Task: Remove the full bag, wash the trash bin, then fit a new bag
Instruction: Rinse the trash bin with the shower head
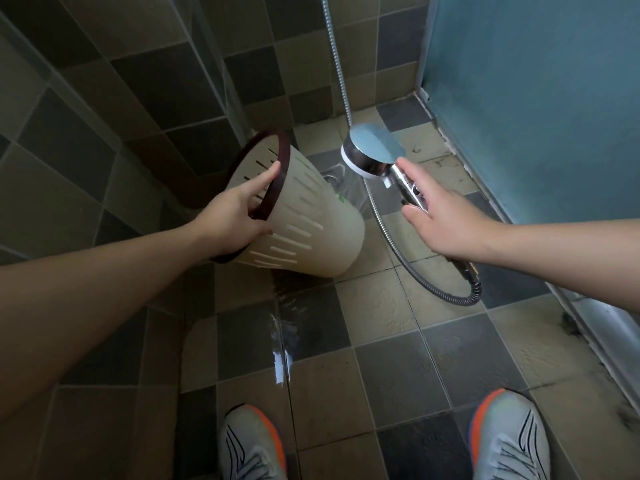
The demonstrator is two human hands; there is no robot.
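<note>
Trash bin (304,216): cream plastic, tapered, vertical slots in the wall, dark brown rim ring. No bag fitted. Tilted on its side, mouth toward 10 o'clock, base toward 4 o'clock, held above the wet tiled floor

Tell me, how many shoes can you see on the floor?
2. The left shoe is at the bottom edge, near the middle; the right shoe is at the bottom right. Both are cut off by the frame, on the tiled floor.
</note>
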